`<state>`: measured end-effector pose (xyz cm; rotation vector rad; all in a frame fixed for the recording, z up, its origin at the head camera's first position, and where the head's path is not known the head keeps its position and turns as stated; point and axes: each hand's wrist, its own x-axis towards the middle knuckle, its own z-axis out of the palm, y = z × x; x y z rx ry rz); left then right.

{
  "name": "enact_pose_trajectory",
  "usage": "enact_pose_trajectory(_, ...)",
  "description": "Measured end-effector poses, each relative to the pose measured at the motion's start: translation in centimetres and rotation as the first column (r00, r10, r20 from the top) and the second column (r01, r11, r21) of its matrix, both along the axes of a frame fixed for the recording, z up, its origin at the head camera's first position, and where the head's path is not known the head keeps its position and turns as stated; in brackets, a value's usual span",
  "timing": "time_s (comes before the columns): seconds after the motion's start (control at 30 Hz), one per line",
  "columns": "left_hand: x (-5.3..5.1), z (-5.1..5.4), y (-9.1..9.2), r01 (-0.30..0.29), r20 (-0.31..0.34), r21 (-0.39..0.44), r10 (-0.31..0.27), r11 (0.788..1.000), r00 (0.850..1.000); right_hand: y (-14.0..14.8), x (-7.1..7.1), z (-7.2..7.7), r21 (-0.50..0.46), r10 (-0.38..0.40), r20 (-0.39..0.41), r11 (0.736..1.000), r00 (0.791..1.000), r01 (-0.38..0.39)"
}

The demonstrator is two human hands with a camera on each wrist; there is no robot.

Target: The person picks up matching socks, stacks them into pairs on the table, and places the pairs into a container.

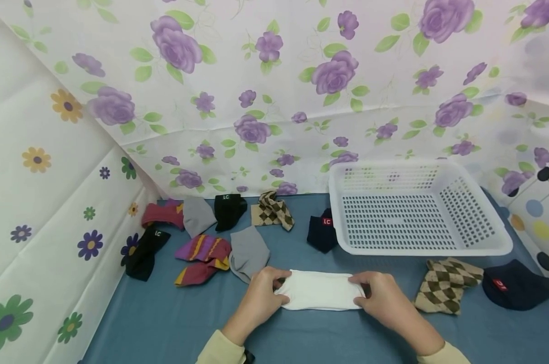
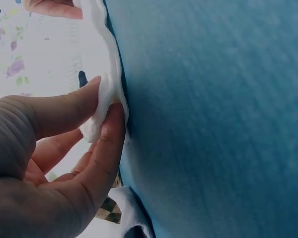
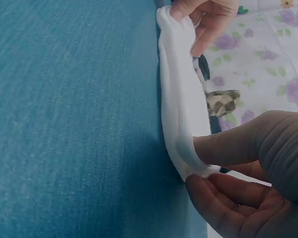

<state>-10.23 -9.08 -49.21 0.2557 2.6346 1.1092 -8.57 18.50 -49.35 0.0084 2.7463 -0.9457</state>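
Observation:
A white ribbed sock (image 1: 322, 290), laid flat and folded into a short band, stretches between both hands just above or on the blue cloth. At its left end, the left hand (image 1: 262, 297) pinches the fabric between thumb and fingers. The right hand (image 1: 385, 299) pinches the opposite end the same way. In the left wrist view the sock (image 2: 102, 54) hangs edge-on from the thumb and fingertips. Its ribbed knit shows on the sock (image 3: 179, 94) in the right wrist view, where the thumb presses on one end.
A white plastic basket (image 1: 395, 250) stands at the back right. Behind the hands on the left lie a grey sock (image 1: 248, 253), a striped sock (image 1: 206, 258) and black socks (image 1: 144, 253). A checkered sock (image 1: 447, 285) and a navy sock (image 1: 520, 285) lie right.

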Motion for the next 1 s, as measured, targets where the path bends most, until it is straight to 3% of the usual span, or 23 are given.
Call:
enact_pose_trajectory(0.17, 0.1, 0.3, 0.0, 0.0, -0.023, -0.026, -0.001, 1.0, 1.0, 0.1, 0.2, -0.2, 0.055, 0.053, -0.07, 0.997, 0.996, -0.049)
enact_pose_trajectory(0.27, 0.4, 0.8, 0.1, -0.01, -0.079, -0.053, 0.006, 0.999, 0.997, 0.1, 0.6, 0.2, 0.112, 0.09, -0.144, 0.991, 0.986, -0.074)
enact_pose_trajectory(0.5, 1.0, 2.2, 1.1, -0.018, -0.29, -0.129, -0.02, 0.991, 0.957, -1.0, 1.5, 1.8, 0.145, 0.129, -0.276, 0.985, 0.952, -0.092)
enact_pose_trajectory(0.57, 1.0, 2.2, 1.5, 0.002, -0.296, -0.153, -0.048, 0.988, 0.954, -1.2, 1.5, 1.8, 0.156, 0.157, -0.282, 0.981, 0.947, -0.117)
enact_pose_trajectory(0.7, 1.0, 1.7, 2.0, 0.049, -0.249, -0.191, -0.096, 0.98, 0.964, -1.5, 1.4, 1.3, 0.167, 0.205, -0.25, 0.972, 0.946, -0.166)
enact_pose_trajectory(1.0, 0.8, 0.8, 1.9, 0.106, -0.214, -0.292, -0.173, 0.951, 0.961, -1.2, 0.9, 0.4, 0.181, 0.208, -0.163, 0.967, 0.964, -0.178)
